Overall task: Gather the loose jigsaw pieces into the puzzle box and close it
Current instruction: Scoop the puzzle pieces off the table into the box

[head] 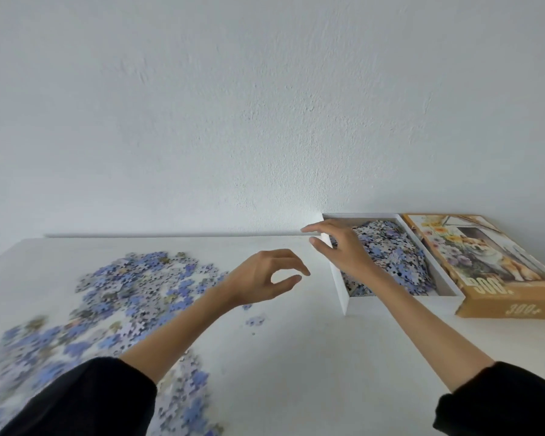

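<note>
Lengthwise, puzzle box (339, 286) toward wall (265, 105).

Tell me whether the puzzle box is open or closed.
Open: the white box shows its pieces uncovered; its printed lid lies beside it.

A plain room in what looks like a home, given over to a jigsaw.
A white surface (296, 357) stands against a bare white wall (233, 105) of rough plaster, in soft, even light. Loose jigsaw pieces (132, 287) in blue and grey spread over its left part. To the right sits a white box tray (339, 284) heaped with more, and just beside it a printed lid (485, 262) showing flowers and marked "300+". The person wears ordinary dark long sleeves (85, 401). The pastime and everyday dress suggest a living space; which room cannot be told.
</note>
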A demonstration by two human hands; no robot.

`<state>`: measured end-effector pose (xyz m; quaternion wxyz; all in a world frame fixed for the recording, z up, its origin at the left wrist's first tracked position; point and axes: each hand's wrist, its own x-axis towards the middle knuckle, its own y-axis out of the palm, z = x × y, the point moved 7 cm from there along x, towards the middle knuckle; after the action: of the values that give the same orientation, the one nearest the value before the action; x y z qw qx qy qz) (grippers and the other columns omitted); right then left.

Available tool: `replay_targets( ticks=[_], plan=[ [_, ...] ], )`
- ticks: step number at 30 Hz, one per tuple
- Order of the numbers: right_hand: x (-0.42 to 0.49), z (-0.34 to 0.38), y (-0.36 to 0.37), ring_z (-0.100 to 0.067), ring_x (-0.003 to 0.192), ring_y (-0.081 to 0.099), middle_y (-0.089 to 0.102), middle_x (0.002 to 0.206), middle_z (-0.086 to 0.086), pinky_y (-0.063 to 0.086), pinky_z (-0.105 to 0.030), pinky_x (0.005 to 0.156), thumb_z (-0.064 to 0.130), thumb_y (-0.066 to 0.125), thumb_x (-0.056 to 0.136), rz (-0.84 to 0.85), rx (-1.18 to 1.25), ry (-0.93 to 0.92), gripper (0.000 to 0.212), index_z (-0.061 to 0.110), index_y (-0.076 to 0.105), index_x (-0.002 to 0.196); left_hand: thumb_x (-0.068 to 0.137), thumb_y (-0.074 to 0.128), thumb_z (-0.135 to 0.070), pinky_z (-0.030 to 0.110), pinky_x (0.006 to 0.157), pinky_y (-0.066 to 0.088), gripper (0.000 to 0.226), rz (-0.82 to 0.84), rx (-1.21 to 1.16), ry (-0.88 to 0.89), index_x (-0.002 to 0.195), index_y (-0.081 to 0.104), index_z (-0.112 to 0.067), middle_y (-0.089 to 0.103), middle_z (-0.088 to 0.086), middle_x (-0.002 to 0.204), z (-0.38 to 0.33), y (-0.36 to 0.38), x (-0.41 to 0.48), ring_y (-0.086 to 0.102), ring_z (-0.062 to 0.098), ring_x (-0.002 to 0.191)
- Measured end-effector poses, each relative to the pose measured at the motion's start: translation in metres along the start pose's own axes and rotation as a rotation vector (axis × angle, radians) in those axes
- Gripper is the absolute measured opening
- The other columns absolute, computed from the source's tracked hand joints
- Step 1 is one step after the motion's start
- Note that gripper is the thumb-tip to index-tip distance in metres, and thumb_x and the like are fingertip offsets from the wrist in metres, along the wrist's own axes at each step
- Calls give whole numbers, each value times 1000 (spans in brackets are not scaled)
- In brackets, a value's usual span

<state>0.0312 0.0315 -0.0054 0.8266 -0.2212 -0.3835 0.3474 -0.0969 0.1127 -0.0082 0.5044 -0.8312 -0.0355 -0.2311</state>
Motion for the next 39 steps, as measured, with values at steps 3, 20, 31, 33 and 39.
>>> replay_targets(
  ticks=[3, 20, 31, 33, 39],
  plan=[
    [-1, 23, 32, -6, 102, 51, 62, 108, 7, 38, -22, 90, 19, 56, 90, 22, 16, 5, 21, 24, 64, 110, 90, 51, -35, 32, 79, 50, 26, -25, 10, -75, 103, 68, -22, 65, -6, 103, 15, -25, -35, 62, 8, 90],
    [-9, 79, 215, -20, 136, 21, 32, 144, -3, 17, -43, 110, 47, 54, 87, 176, -211, 240, 47, 33, 45, 131, 70, 22, -87, 40, 99, 44, 92, -104, 157, -616, 127, 51, -19, 49, 7, 129, 159, -122, -258, 49, 14, 112],
    [21, 55, 241, -18, 141, 12, 13, 154, 0, 12, -41, 113, 87, 16, 61, 225, -144, 385, 99, 33, 22, 143, 47, -1, -98, 45, 114, 7, 130, -58, 110, -917, 149, -3, -18, 3, 10, 156, 231, -128, -289, 6, 22, 143],
    [33, 53, 246, -18, 141, 12, 13, 154, 2, 11, -41, 112, 92, 13, 55, 237, -100, 392, 106, 34, 23, 143, 47, 2, -99, 46, 115, 6, 130, -73, 32, -912, 149, -2, -19, 3, 9, 157, 245, -130, -281, 6, 22, 144],
    [62, 51, 268, -15, 140, 14, 20, 152, 7, 14, -45, 114, 76, 30, 77, 307, 36, 409, 74, 39, 27, 140, 52, 10, -97, 45, 115, 7, 118, -60, -118, -798, 148, 8, -27, 12, 0, 156, 264, -133, -251, 12, 19, 143]
  ],
)
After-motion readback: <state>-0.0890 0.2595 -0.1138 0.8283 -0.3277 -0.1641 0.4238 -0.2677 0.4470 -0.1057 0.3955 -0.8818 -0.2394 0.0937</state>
